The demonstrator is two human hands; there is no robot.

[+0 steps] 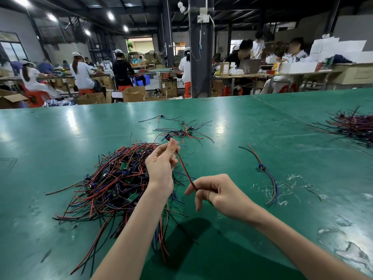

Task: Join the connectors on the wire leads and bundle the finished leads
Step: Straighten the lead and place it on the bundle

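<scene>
My left hand (161, 164) is raised above the green table (60, 142) and pinches the upper end of a red and black wire lead (184, 168). That lead runs down and to the right into my right hand (218, 193), which pinches its lower end between thumb and forefinger. A small blue connector (168, 137) shows just above my left fingertips. Under my left forearm lies a big tangled pile of red, black and blue leads (113, 184) with small green boards in it.
A smaller scatter of leads (181, 132) lies further back on the table. One joined lead (262, 170) lies alone to the right, near scraps of clear plastic (282, 188). Another pile (357, 126) sits at the right edge. People work at benches beyond.
</scene>
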